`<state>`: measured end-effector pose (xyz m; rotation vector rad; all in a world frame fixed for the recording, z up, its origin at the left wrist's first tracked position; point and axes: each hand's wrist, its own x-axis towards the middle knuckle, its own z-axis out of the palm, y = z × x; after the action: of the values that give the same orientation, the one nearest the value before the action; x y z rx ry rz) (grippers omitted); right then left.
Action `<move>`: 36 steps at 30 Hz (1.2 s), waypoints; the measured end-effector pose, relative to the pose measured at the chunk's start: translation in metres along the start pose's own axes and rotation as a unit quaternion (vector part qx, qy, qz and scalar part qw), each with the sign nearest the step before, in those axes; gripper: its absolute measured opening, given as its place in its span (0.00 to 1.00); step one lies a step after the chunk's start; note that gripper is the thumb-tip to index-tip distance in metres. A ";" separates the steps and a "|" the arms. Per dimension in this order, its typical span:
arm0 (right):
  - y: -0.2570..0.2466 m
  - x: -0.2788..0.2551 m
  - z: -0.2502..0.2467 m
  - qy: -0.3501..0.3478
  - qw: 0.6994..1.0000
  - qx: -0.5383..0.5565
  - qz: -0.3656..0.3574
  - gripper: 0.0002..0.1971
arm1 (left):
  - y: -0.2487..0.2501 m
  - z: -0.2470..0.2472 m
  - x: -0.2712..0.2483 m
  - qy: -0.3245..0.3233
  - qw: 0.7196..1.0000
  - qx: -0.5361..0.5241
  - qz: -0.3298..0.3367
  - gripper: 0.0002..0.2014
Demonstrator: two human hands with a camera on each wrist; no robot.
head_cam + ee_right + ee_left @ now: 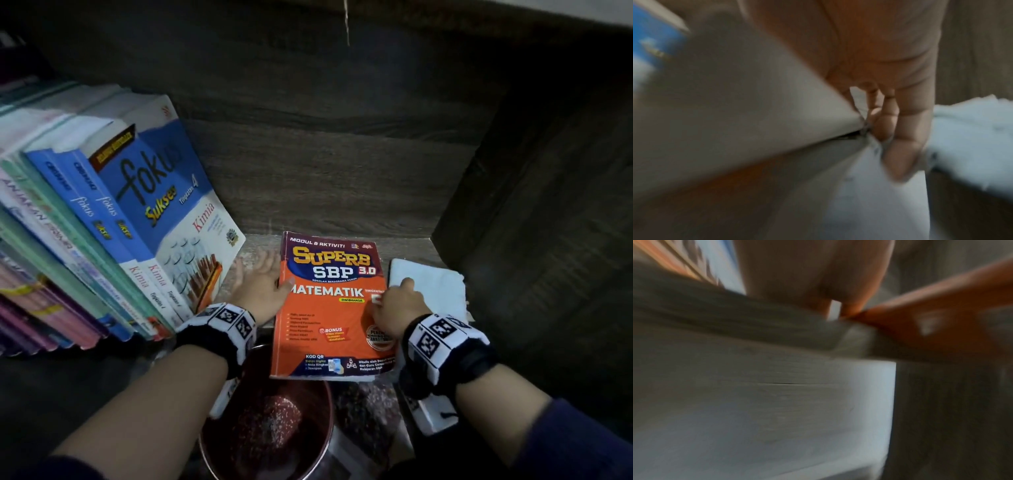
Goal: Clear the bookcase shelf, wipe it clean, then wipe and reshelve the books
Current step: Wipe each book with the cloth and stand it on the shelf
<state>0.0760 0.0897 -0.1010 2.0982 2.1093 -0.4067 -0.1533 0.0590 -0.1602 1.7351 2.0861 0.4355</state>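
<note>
An orange Matematik workbook (pixel 329 308) lies cover-up at the front of the dark wooden shelf (pixel 260 243), its near end overhanging the edge. My left hand (pixel 270 277) holds its left edge, thumb on the cover, fingers stretched alongside. My right hand (pixel 394 298) grips its right edge, fingers curled round it. A white cloth (pixel 435 284) lies on the shelf just right of the book. The blurred left wrist view shows fingers (pixel 818 280) above pale page edges (pixel 777 402). In the right wrist view, curled fingers (pixel 906 129) grip the book (pixel 735 113) beside the cloth (pixel 972 138).
A row of books (pixel 113 219), blue Fokus Kimia volumes at its end, leans across the shelf's left half. The bookcase's side wall (pixel 534 222) closes the right. Below the shelf edge stands a red bowl (pixel 267 421).
</note>
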 end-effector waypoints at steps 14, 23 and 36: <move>-0.019 -0.013 -0.035 -0.045 0.931 0.356 -0.073 0.27 | 0.075 -0.042 -0.083 0.293 0.886 -0.328 0.144 0.27; -0.118 -0.001 -0.066 -0.200 0.651 0.700 -0.217 0.15 | 0.034 -0.073 -0.108 0.512 0.813 -0.242 0.132 0.27; -0.267 0.033 -0.064 -0.104 0.724 0.624 -0.275 0.17 | -0.053 -0.098 -0.094 0.651 0.729 0.195 0.085 0.37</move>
<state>-0.1844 0.1413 -0.0249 1.4041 2.4974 -2.5785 -0.2313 -0.0425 -0.0902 2.1247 3.0431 1.8219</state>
